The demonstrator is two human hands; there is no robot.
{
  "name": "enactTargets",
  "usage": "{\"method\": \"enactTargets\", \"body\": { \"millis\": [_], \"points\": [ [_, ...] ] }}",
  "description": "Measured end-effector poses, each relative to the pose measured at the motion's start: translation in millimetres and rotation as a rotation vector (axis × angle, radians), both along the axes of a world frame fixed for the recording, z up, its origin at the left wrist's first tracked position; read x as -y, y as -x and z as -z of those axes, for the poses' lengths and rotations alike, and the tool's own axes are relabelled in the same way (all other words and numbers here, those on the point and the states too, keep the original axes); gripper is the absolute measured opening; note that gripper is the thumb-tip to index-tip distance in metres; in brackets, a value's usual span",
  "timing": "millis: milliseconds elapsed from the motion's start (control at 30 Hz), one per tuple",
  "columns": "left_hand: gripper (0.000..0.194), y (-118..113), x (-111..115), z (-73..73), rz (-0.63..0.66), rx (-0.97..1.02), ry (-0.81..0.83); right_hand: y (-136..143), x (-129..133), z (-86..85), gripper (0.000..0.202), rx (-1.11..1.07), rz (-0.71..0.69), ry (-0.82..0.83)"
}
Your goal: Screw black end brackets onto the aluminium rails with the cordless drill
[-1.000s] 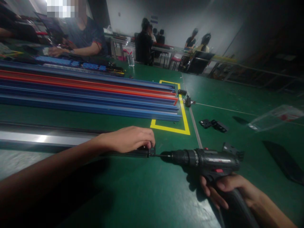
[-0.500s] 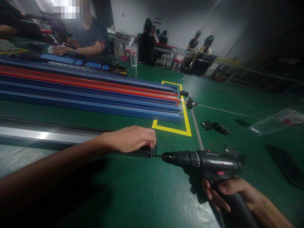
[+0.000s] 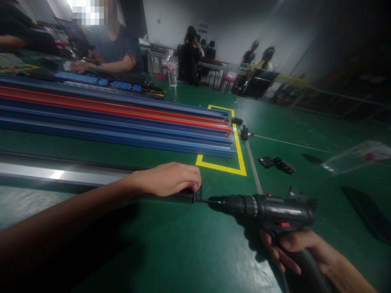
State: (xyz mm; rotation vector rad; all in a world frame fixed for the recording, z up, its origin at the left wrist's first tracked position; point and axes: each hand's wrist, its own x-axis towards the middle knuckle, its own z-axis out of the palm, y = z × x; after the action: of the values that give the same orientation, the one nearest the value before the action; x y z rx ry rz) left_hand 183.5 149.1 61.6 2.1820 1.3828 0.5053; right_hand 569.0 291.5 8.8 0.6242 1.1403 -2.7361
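My right hand (image 3: 293, 248) is wrapped round the grip of a black power drill (image 3: 275, 208), which lies level and points left. Its long thin bit (image 3: 210, 201) reaches a small black end bracket (image 3: 195, 195) at the right end of a long metal profile (image 3: 73, 176). My left hand (image 3: 171, 179) is closed over that end, fingers curled down on the bracket. The fingertips partly hide the bracket, and my forearm crosses over the profile. Whether the bit is turning cannot be told.
Behind lie long blue profiles (image 3: 122, 140) and red ones (image 3: 122, 112), ending inside a yellow tape frame (image 3: 241, 158). Small black parts (image 3: 276, 163) and a lying plastic bottle (image 3: 357, 156) are on the right. An upright bottle (image 3: 172, 73) stands farther back, near a seated person (image 3: 116, 53).
Both hands, the drill and the profile stay nearly in place. Some fingers of my right hand have loosened slightly from the drill grip.
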Motion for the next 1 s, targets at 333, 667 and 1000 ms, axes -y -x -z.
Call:
{"method": "enactTargets", "body": {
  "millis": [333,667,1000],
  "points": [
    [0.021,1.4,-0.3,2.7,0.004,-0.016,0.0,0.8,0.8,0.5,0.031,-0.034,0.004,0.012],
    [0.021,0.6,-0.2,1.6,-0.002,-0.015,0.005,0.5,2.1,-3.3,0.028,-0.004,0.015,0.001],
    [0.022,0.7,0.2,0.2,-0.003,-0.019,0.015,-0.2,1.7,-1.2,0.029,0.016,0.027,-0.008]
  ]
}}
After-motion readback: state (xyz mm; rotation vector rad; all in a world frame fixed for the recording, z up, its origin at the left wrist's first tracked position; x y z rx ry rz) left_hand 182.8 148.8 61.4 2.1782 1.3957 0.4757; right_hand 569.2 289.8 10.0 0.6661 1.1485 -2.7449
